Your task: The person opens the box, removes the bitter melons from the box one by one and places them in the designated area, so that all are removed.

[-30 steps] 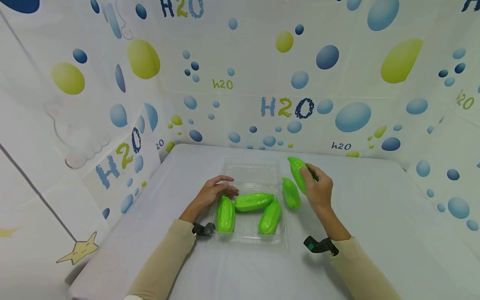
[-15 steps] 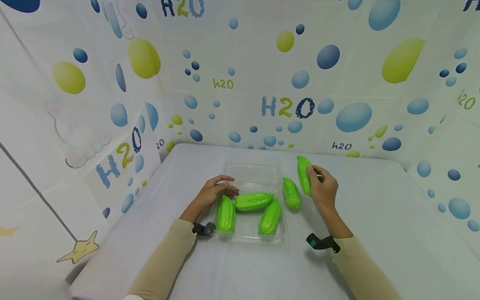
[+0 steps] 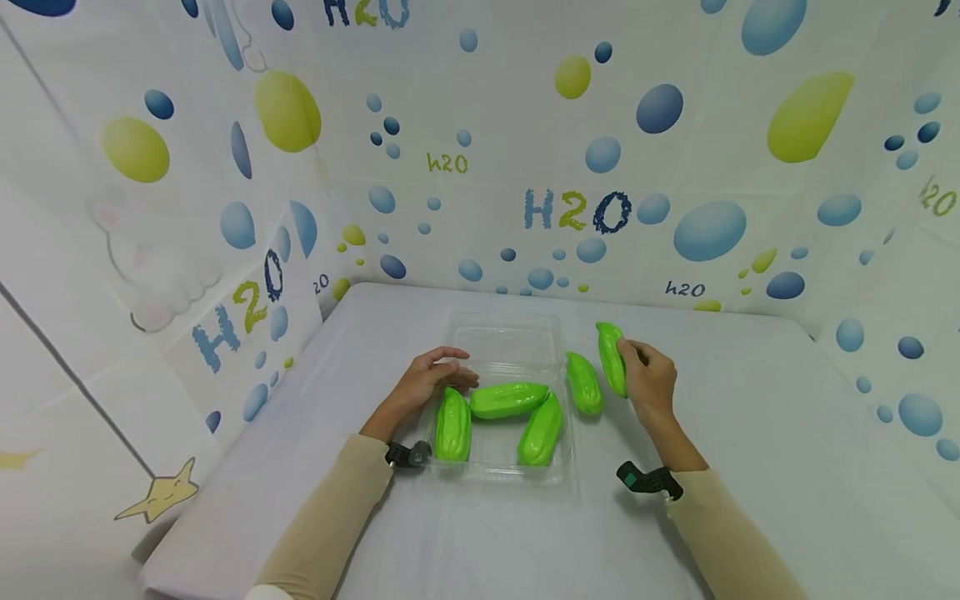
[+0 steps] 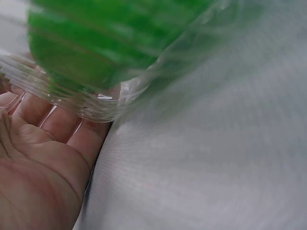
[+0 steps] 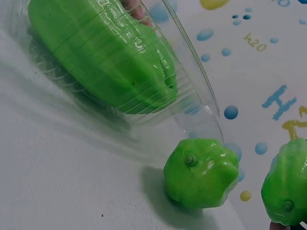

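My right hand (image 3: pixel 651 379) grips a glossy green ribbed gourd (image 3: pixel 611 358) with a pointed tip, held upright to the right of a clear plastic box. In the right wrist view, this held gourd (image 5: pixel 290 187) is at the lower right edge, a fingertip below it. My left hand (image 3: pixel 427 385) rests at the box's left side, fingers extended. The left wrist view has the left fingers (image 4: pixel 60 122) against the box's ridged clear wall. Inside the box (image 3: pixel 495 471) lie three similar gourds: one left (image 3: pixel 452 427), one across the back (image 3: pixel 510 401), one right (image 3: pixel 540 432).
Another green gourd (image 3: pixel 583 383) lies on the white tabletop (image 3: pixel 712 417), between the box and the right hand. The box's clear lid (image 3: pixel 504 340) is folded back behind it. A patterned wall covering (image 3: pixel 510 150) stands at the table's far edge.
My right hand has shifted right, then slightly lower, carrying the gourd away from the one on the table. The gourd has turned more upright. My left hand keeps its place.
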`<action>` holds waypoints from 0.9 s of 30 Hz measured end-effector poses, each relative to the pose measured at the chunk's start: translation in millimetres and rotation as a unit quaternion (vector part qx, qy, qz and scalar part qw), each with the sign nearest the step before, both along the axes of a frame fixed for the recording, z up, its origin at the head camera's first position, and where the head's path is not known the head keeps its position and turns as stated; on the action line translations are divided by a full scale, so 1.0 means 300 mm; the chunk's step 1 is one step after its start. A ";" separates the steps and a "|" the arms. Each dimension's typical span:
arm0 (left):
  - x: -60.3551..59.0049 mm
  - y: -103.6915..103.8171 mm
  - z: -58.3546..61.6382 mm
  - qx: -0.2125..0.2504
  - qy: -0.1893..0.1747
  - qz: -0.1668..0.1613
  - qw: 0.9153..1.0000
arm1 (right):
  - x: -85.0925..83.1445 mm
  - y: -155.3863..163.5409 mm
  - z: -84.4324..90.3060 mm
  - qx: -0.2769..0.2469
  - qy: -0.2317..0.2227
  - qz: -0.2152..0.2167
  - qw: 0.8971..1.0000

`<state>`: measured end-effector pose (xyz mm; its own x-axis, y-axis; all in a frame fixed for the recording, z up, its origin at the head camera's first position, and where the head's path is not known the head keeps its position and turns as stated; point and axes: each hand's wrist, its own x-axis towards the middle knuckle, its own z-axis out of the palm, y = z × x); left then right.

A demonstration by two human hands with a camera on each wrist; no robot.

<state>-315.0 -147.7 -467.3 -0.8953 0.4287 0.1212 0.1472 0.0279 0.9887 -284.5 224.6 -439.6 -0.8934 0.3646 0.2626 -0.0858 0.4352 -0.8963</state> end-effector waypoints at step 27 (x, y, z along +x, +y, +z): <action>-0.007 -0.001 -0.002 0.001 -0.001 0.000 1.000 | -0.012 0.025 -0.085 0.049 -0.053 0.003 0.997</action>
